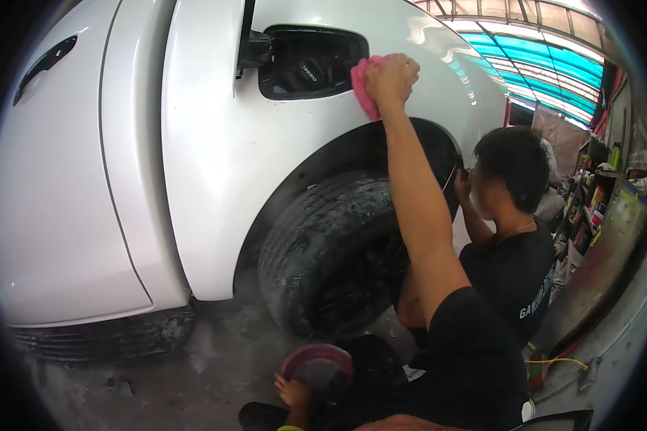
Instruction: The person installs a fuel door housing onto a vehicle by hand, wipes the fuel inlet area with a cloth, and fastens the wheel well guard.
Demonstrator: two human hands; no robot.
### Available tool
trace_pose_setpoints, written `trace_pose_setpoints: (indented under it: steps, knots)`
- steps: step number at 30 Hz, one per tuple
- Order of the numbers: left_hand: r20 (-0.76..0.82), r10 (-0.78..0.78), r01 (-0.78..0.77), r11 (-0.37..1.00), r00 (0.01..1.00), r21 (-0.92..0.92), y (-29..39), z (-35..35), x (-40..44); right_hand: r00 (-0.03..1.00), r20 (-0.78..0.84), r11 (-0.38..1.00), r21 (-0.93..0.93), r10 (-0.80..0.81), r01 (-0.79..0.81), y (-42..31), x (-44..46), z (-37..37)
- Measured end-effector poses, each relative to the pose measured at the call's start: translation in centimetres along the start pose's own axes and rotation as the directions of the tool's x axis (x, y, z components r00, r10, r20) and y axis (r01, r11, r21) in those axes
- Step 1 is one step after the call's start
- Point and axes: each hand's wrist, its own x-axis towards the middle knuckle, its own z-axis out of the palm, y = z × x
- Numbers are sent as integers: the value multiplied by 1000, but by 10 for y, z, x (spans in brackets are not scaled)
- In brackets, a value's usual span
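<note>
My right hand (393, 80) is raised and closed around a pink cloth (365, 87), which lies against the white body panel (216, 151) at the right edge of the fuel filler opening (284, 68). Inside that opening sits a black cap marked DIESEL (310, 74), and the filler door stands open at its left. Low in the view my left hand (292, 391) grips the side of a reddish-pink basin (340, 354) with its fingers at the rim. The basin seems to hold some liquid, though its depth is hard to see.
A co-worker in a black shirt (507, 269) crouches right of the dusty rear tyre (302, 251), a hand up at the wheel arch. Shelves (593, 194) with bottles and boxes line the right side. A yellow hose or cord (564, 360) lies at lower right.
</note>
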Motion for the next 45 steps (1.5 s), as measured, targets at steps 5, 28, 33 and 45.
trace_pose_setpoints:
  steps: [5, 28, 33, 45]
  knots:
    - [-14, 4, -4, 999, 1000, 35, -2, 6, 1, 932, 145, 943, 51, -333, 329, 20, -36, -16]
    - [31, -18, 17, 999, 999, 36, 7, -16, -1, 923, 289, 927, -197, -255, 318, -9, -40, -23]
    - [-28, 28, -29, 999, 999, -19, -2, -4, 1, 940, 327, 995, 63, -95, 78, -24, -54, -21]
    - [-3, 32, -31, 998, 999, 48, -4, 0, -1, 963, 146, 951, 247, -226, 186, -76, -125, 15]
